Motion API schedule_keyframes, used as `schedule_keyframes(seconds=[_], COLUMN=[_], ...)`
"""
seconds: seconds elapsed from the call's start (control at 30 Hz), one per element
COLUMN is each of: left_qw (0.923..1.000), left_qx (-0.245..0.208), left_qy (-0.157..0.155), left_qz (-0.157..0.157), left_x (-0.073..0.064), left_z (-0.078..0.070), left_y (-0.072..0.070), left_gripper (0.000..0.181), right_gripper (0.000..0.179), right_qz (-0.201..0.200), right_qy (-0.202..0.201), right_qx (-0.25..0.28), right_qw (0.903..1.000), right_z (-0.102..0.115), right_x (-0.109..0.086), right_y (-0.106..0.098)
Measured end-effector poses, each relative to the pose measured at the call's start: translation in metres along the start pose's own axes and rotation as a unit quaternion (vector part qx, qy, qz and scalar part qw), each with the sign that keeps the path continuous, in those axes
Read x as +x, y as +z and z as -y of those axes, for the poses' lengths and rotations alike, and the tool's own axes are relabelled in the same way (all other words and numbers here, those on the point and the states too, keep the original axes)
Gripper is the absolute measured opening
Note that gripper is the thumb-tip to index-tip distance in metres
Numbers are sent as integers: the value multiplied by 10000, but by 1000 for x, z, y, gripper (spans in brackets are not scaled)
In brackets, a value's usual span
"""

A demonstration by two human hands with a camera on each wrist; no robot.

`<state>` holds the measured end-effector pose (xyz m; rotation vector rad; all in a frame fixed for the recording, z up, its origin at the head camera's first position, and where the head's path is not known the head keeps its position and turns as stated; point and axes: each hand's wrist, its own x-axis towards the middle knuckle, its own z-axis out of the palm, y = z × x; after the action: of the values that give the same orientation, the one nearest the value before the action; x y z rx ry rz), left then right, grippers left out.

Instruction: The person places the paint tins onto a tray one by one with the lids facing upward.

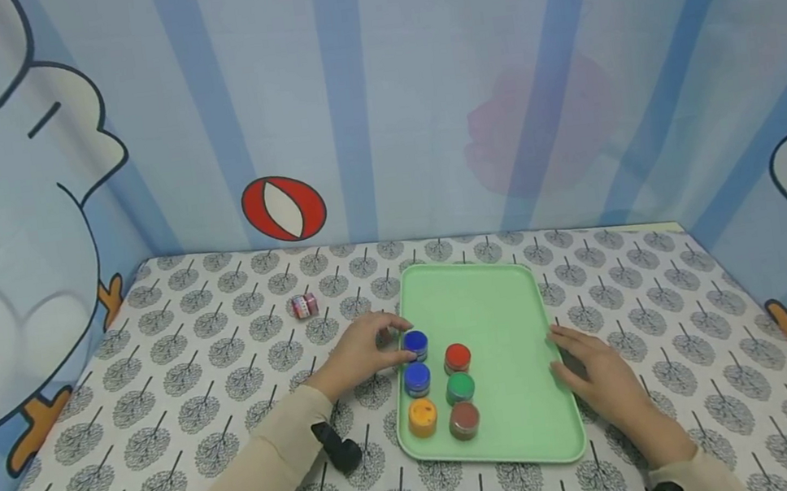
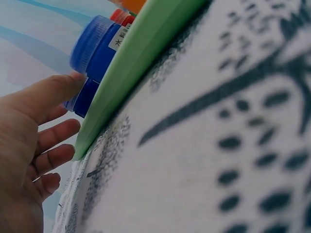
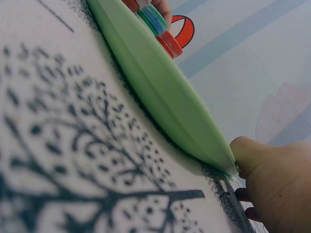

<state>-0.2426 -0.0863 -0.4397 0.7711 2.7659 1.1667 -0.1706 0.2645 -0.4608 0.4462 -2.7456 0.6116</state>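
A light green tray lies on the table with small paint jars in two columns on its left half. My left hand pinches the farthest blue-lidded jar between thumb and fingers at the tray's left rim. In the left wrist view the thumb meets that jar, behind a nearer blue jar. Closer in stand another blue jar and an orange one. Beside them are red, green and brown jars. My right hand touches the tray's right rim, fingers extended.
A small pink-red jar lies on its side on the tree-patterned tablecloth, left of the tray. Behind the table hangs a blue striped backdrop with cartoon figures. A wrist camera sits on the left sleeve.
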Motion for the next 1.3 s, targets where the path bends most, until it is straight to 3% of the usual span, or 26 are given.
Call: schedule_keyframes(seconds=[0.27, 0.5, 0.7, 0.93, 1.17, 1.3], left_qw=[9989, 9918, 9741, 9595, 9349, 9280], left_qx=[321, 1003, 1926, 2417, 3053, 3216], left_qy=[164, 238, 217, 267, 271, 30], left_qz=[-289, -749, -1162, -1425, -1791, -1883], left_x=[-3, -7, -9, -13, -16, -18], left_z=[-1, -5, -1, 6, 12, 19], left_y=[-7, -20, -30, -40, -47, -54], left_gripper=[56, 53, 48, 41, 41, 42], right_gripper=[46, 47, 47, 47, 46, 46], right_qz=[164, 230, 239, 211, 250, 259], right_qy=[133, 197, 227, 174, 201, 210], right_qx=[6, -28, -46, -7, -26, -14], right_qw=[9998, 9995, 9994, 9996, 9995, 9994], right_z=[0, 0, 1, 1, 0, 0], right_x=[1, 1, 2, 2, 3, 2], right_y=[-1, -1, -1, -1, -1, -1])
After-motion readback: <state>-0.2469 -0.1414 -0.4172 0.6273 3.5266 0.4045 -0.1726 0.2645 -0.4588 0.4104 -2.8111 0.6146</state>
